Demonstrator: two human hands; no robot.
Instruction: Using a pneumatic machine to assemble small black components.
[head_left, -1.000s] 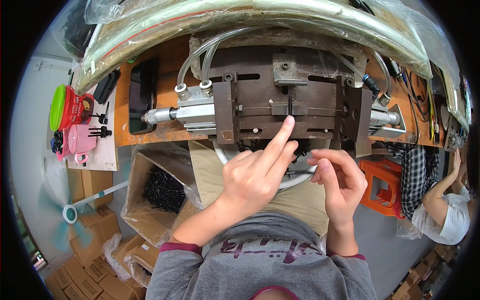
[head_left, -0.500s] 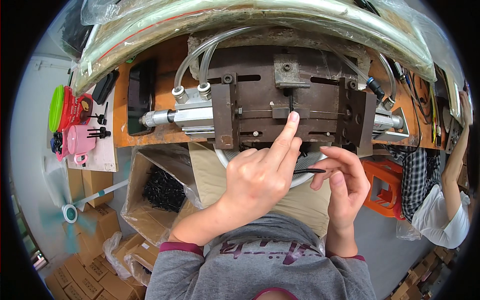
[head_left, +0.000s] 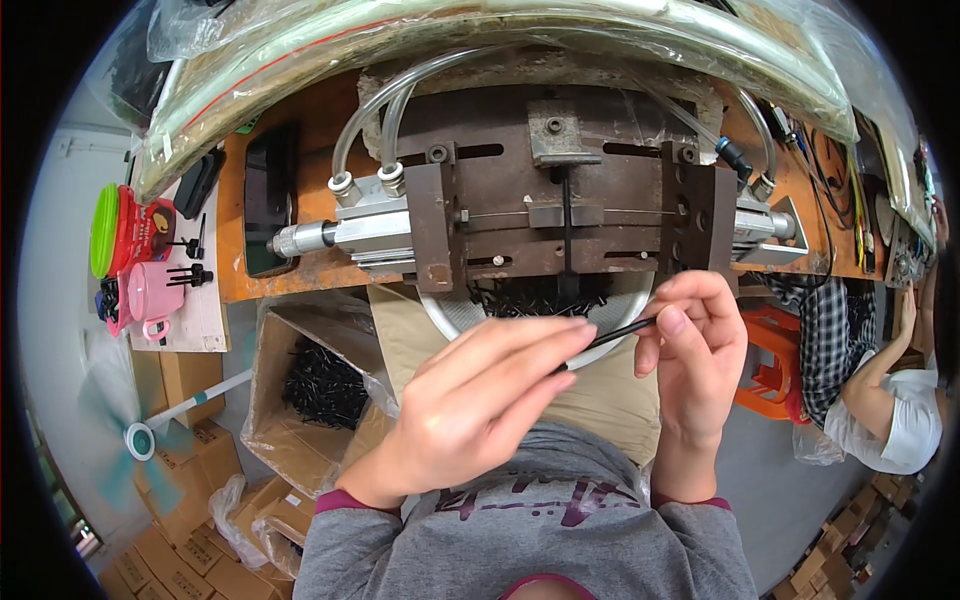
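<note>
My left hand (head_left: 480, 405) and my right hand (head_left: 695, 345) meet in front of a rusty brown metal press fixture (head_left: 560, 200). Both pinch a thin black stick (head_left: 615, 335), the left at its near end and the right at its far end. Just behind the hands a round white bowl (head_left: 450, 315) holds several more black sticks (head_left: 540, 295). A black vertical piece (head_left: 567, 235) stands in the fixture's middle slot above the bowl.
An open cardboard box (head_left: 290, 440) with black parts (head_left: 325, 385) stands at the left. A pink cup (head_left: 150, 295) and green lid (head_left: 103, 230) rest on a side shelf. Clear tubes (head_left: 370, 120) feed the cylinder (head_left: 340, 235). Another person (head_left: 890, 400) sits at the right near an orange stool (head_left: 770, 370).
My left hand has come down from the fixture's slot and now pinches the black stick together with my right hand, lower and nearer to me.
</note>
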